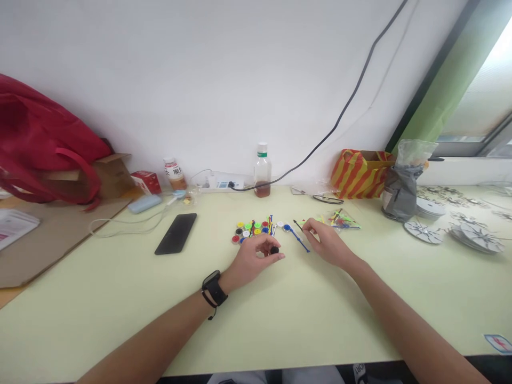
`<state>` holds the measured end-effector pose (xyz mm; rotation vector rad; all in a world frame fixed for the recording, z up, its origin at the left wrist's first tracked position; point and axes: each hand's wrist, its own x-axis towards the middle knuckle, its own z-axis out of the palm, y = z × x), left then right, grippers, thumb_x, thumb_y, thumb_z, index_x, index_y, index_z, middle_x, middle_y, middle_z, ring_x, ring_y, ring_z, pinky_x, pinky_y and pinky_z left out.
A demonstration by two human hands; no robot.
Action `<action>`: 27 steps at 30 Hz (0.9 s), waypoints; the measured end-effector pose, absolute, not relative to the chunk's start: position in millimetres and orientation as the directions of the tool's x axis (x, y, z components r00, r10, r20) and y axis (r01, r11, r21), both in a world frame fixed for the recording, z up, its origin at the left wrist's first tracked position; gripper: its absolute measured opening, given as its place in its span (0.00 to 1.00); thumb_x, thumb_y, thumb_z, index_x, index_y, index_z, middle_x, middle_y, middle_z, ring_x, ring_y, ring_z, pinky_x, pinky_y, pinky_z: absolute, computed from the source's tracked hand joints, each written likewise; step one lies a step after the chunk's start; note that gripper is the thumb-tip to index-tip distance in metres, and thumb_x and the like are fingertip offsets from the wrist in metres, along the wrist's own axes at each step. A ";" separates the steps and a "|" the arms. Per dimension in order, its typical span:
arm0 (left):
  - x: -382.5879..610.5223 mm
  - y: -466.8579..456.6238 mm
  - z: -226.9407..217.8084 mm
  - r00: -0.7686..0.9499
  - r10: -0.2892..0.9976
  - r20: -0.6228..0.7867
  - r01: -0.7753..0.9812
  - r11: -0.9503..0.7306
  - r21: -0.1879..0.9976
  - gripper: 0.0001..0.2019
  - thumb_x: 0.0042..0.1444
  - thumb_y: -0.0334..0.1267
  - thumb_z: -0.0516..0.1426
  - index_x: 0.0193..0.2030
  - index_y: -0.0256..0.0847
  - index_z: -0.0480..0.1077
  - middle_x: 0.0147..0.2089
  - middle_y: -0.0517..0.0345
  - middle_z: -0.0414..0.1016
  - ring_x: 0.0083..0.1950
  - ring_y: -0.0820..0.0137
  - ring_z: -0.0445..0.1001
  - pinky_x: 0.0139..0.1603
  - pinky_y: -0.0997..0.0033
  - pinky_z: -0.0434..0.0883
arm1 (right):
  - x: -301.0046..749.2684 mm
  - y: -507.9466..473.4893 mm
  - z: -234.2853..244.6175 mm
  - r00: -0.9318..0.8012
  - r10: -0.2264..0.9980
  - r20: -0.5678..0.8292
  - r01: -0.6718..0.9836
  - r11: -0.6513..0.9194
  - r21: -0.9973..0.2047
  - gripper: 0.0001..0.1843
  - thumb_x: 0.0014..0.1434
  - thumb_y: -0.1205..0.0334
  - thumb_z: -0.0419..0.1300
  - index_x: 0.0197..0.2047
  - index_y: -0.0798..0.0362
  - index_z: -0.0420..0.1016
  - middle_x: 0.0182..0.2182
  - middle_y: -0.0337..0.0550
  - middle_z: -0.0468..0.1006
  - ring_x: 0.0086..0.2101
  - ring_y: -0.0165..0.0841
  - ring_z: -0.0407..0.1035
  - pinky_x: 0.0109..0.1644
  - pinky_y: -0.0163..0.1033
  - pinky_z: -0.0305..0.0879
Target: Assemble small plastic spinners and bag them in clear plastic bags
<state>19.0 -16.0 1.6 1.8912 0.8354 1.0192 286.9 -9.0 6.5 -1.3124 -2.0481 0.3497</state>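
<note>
Above tabletop (256,325), your left fingers (275,258) pinch black disc (274,250), right fingers (314,224) black stick (298,225); both seem light, stiff: hold disc's rim, stick's end.

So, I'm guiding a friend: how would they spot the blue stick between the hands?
On the green table, find the clear bottle, then the colourful pile before it. Between that pile and the right hand slants the blue stick, apart from the bunched sticks.

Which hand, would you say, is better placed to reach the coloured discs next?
Probably the left hand: it is beside the coloured discs, though holding a black piece. The right hand, holding a black stick, is farther.
</note>
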 end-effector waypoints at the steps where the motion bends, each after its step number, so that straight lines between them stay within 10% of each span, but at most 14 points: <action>1: 19.4 -15.0 0.3 0.436 0.842 0.317 0.143 -0.413 0.900 0.14 0.57 0.46 0.69 0.41 0.39 0.77 0.39 0.56 0.77 0.35 0.71 0.73 0.39 0.70 0.74 | 284.7 -10.6 8.3 -0.272 0.881 0.387 0.646 0.465 -0.606 0.06 0.70 0.62 0.52 0.39 0.49 0.67 0.36 0.43 0.78 0.37 0.38 0.73 0.45 0.45 0.69; 10: 19.3 -12.0 -2.6 0.414 0.879 0.237 0.033 -0.274 0.961 0.21 0.53 0.42 0.72 0.52 0.36 0.78 0.45 0.49 0.82 0.42 0.66 0.80 0.51 0.63 0.80 | 257.1 -26.3 16.7 -0.223 0.898 0.379 0.277 0.431 -0.859 0.11 0.62 0.50 0.68 0.42 0.49 0.80 0.37 0.45 0.80 0.37 0.38 0.75 0.43 0.43 0.73; 16: 20.7 -14.4 -0.4 0.440 0.860 0.259 0.032 -0.303 0.952 0.19 0.57 0.42 0.70 0.54 0.37 0.79 0.52 0.46 0.82 0.51 0.61 0.81 0.58 0.58 0.77 | 241.6 -36.6 15.9 -0.361 0.864 0.352 0.143 0.424 -0.894 0.15 0.70 0.50 0.59 0.50 0.47 0.83 0.41 0.47 0.76 0.35 0.34 0.72 0.39 0.42 0.71; 27: 20.4 -14.9 0.1 0.456 0.810 0.369 0.085 -0.453 0.888 0.14 0.63 0.40 0.66 0.54 0.41 0.80 0.50 0.49 0.82 0.50 0.62 0.81 0.52 0.63 0.79 | 234.4 -37.3 6.3 -0.341 0.864 0.371 0.198 0.452 -0.870 0.08 0.69 0.59 0.60 0.51 0.47 0.74 0.42 0.45 0.80 0.43 0.37 0.76 0.47 0.43 0.72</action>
